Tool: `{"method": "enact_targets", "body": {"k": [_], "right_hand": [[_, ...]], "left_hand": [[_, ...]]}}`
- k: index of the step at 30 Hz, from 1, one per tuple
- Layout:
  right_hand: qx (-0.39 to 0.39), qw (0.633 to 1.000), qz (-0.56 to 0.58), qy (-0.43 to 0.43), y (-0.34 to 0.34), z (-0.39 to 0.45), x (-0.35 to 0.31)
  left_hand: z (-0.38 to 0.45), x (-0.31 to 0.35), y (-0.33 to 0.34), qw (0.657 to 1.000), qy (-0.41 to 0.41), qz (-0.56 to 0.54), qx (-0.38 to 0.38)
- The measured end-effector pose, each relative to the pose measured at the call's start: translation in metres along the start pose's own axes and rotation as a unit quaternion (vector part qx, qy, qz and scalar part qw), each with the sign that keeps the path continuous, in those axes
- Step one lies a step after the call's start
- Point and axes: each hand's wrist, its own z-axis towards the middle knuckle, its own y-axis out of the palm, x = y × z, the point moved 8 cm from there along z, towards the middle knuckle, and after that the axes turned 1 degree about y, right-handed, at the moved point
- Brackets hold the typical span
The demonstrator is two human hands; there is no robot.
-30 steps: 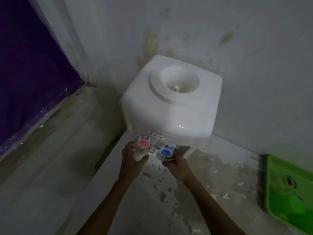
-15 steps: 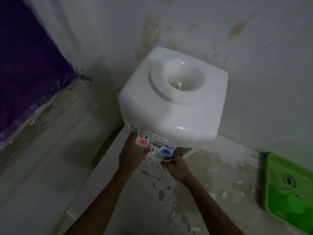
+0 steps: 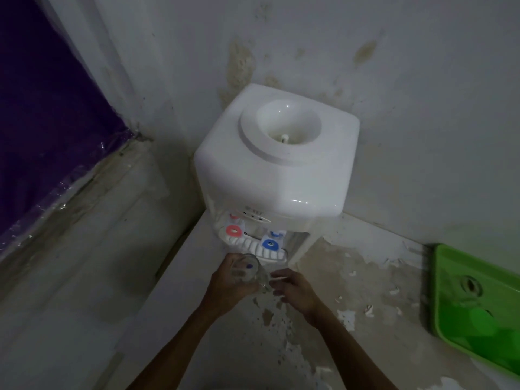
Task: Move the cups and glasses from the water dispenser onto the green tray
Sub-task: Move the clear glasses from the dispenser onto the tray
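Note:
The white water dispenser (image 3: 281, 175) stands in the corner of the counter, with a red tap (image 3: 233, 230) and a blue tap (image 3: 270, 244) over its ribbed drip tray (image 3: 250, 244). Just in front of that tray my left hand (image 3: 225, 291) grips a clear glass (image 3: 245, 270), tilted with its mouth towards me. My right hand (image 3: 298, 291) is beside it, fingers curled on a second clear glass (image 3: 265, 281) that is faint and hard to make out. The green tray (image 3: 450, 291) lies at the right edge of the counter.
The counter (image 3: 351, 291) has a worn, flaking surface between the dispenser and the tray. Stained walls close in behind and to the left of the dispenser. A purple sheet (image 3: 42, 122) hangs at the far left, above a lower ledge (image 3: 84, 249).
Both hands have pulled back from under the taps towards me, each bringing a glass out. The drip tray, hidden by the hands before, now shows.

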Motion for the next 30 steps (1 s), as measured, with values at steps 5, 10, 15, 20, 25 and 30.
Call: {"method": "enact_targets", "body": {"k": [5, 10, 15, 20, 25, 30], "right_hand": [[-0.025, 0.983, 0.167, 0.073, -0.001, -0.026, 0.033], [-0.078, 0.952, 0.288, 0.065, -0.006, -0.054, 0.046], [-0.081, 0.933, 0.348, 0.041, -0.025, -0.083, 0.052], [-0.042, 0.910, 0.411, 0.027, -0.065, -0.105, 0.081], [0.012, 0.906, 0.424, -0.003, -0.125, -0.138, 0.107], [0.164, 0.917, 0.354, -0.083, -0.211, -0.172, 0.129]], "left_hand": [[-0.021, 0.015, 0.020, 0.998, 0.051, -0.031, -0.025], [-0.043, 0.030, 0.054, 0.994, 0.078, -0.027, -0.072], [-0.067, 0.043, 0.105, 0.986, 0.099, 0.006, -0.135], [-0.090, 0.066, 0.152, 0.974, 0.124, 0.041, -0.185], [-0.114, 0.090, 0.205, 0.967, 0.111, 0.004, -0.228], [-0.121, 0.095, 0.278, 0.974, -0.010, -0.108, -0.199]]}}
